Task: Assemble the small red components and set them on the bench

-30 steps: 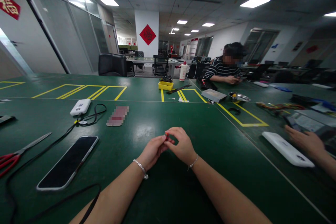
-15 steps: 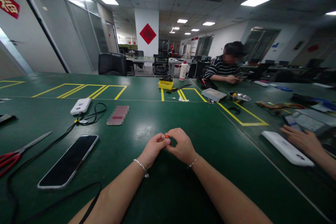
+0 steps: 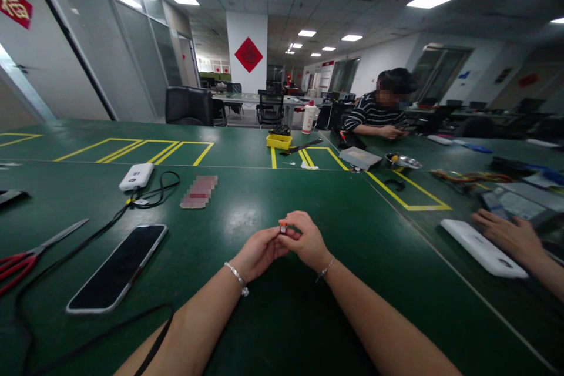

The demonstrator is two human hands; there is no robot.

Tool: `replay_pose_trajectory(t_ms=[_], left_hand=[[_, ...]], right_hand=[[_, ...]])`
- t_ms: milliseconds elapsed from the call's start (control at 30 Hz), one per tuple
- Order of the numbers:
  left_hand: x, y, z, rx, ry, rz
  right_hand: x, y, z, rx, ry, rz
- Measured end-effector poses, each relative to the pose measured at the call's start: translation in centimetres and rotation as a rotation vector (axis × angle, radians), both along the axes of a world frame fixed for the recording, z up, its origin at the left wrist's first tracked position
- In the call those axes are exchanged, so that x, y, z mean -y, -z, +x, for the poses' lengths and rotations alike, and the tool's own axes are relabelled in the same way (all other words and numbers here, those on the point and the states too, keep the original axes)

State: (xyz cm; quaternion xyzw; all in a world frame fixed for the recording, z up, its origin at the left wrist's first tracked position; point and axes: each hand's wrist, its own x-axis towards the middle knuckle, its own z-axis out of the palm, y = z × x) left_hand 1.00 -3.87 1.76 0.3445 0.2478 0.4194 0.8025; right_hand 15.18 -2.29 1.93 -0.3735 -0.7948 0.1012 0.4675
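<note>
Over the middle of the green table, my right hand pinches a small orange piece with a whitish face between thumb and fingers. It is too small to name. From the other side my left hand meets it, its upper fingertips against the piece and its lower fingers loosely curled beneath my right hand. The fingers hide part of the piece. Each wrist wears a thin bracelet.
At left lie a black-screened phone, red-handled scissors, a white power bank with a black cable, and a blurred pinkish card-like item. On the right, another person's hand is beside a white device. A yellow box stands farther back.
My left hand has turned, its thumb no longer covering the piece and its fingers looser. More of the orange piece and its whitish face now shows. My right hand keeps its pinch.
</note>
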Motion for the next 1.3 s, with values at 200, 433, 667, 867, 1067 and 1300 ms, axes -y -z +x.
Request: replay_pose_trajectory(t_ms=[200, 433, 667, 867, 1067, 1300], left_hand=[[-0.24, 0.73, 0.01, 0.015, -0.021, -0.058], [-0.01, 0.42, 0.13, 0.009, -0.054, -0.042], [-0.03, 0.04, -0.18, 0.022, -0.008, -0.055], [-0.06, 0.28, 0.02, -0.052, -0.064, -0.032], [-0.14, 0.44, -0.04, -0.113, -0.075, 0.004], [-0.35, 0.91, 0.11, -0.233, -0.125, 0.014]], right_hand=[[0.31, -0.22, 0.0, 0.097, 0.038, 0.021], [0.41, -0.36, 0.11, 0.179, 0.072, 0.046], [0.68, -0.7, -0.01, 0.167, 0.032, 0.055], [0.81, -0.68, -0.06, 0.267, 0.13, 0.06], [0.56, -0.38, 0.14, 0.316, 0.12, 0.048], [0.67, -0.34, 0.16, 0.385, 0.127, 0.047]])
